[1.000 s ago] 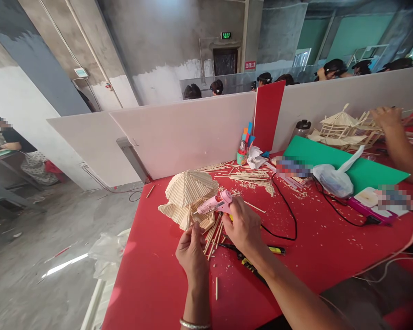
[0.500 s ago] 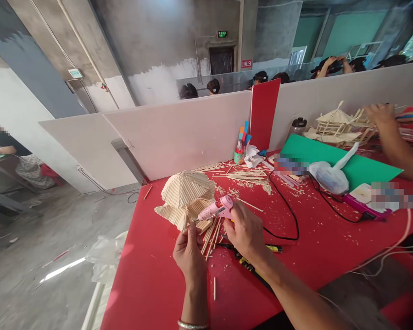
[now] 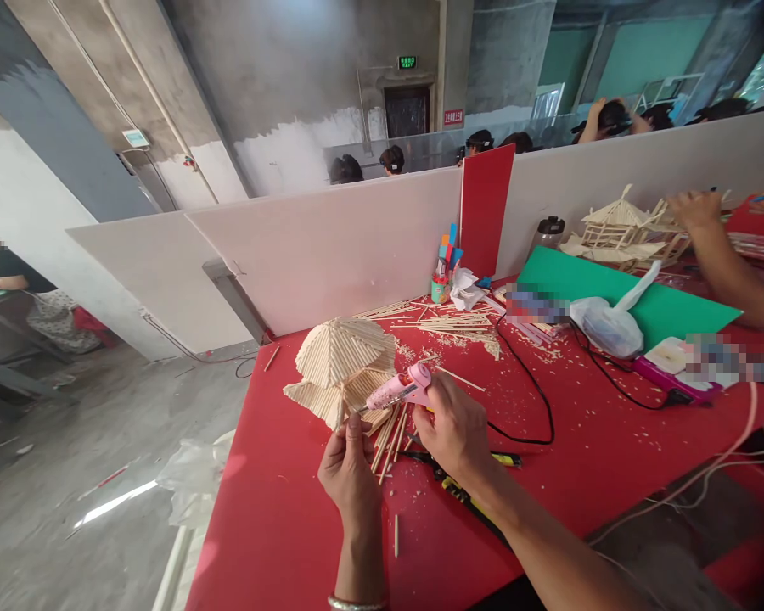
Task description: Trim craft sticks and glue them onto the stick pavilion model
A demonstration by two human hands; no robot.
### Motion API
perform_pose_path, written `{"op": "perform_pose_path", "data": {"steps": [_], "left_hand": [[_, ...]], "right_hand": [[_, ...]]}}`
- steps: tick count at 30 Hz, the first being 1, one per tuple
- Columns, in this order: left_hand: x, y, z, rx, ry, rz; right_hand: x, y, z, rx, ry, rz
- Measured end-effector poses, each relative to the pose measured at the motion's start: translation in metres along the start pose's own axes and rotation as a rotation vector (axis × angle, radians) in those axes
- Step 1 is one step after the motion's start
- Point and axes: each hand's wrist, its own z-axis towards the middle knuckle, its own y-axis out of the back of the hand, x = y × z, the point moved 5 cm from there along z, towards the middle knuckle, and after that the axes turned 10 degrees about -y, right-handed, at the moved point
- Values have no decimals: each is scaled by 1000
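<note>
A model pavilion made of pale wooden sticks (image 3: 340,361) stands on the red table (image 3: 280,526). My left hand (image 3: 349,471) pinches a thin wooden stick upright right beside the model's lower edge. In my right hand (image 3: 455,428) is a pink glue gun (image 3: 398,389), gripped with its nozzle pointing left at the tip of that stick. Loose sticks (image 3: 391,428) lie between my hands, under the gun.
Yellow-and-black cutters (image 3: 458,488) lie by my right wrist. A black cord (image 3: 535,390) loops across the table. Further back are more sticks (image 3: 458,327), a pen cup (image 3: 444,284), a green sheet (image 3: 668,301), a plastic bag (image 3: 604,327). Another person's arm (image 3: 726,259) reaches toward a second stick model (image 3: 624,229).
My left hand has risen slightly, bringing the stick closer to the model's edge. The glue gun's nozzle stays at the stick's tip. The camera has shifted a little.
</note>
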Motion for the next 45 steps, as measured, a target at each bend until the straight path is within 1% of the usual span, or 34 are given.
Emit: {"op": "perform_pose_path", "data": {"steps": [7, 13, 17, 21, 26, 37, 45], "left_hand": [[-7, 0, -3, 79, -123, 17], [-11, 5, -7, 15, -238, 261], [-10, 6, -7, -7, -313, 358], [-9, 8, -6, -7, -398, 440], [-15, 7, -8, 18, -505, 547], [-25, 1, -10, 51, -630, 612], [-24, 2, -8, 28, -569, 555]], "right_hand": [[6, 0, 7, -35, -38, 1], [12, -7, 11, -32, -39, -2], [14, -11, 11, -31, -48, 22], [14, -12, 13, -38, -39, 40], [15, -12, 13, -38, -32, 40], [15, -12, 14, -37, -34, 57], [15, -13, 14, -46, -28, 53]]}}
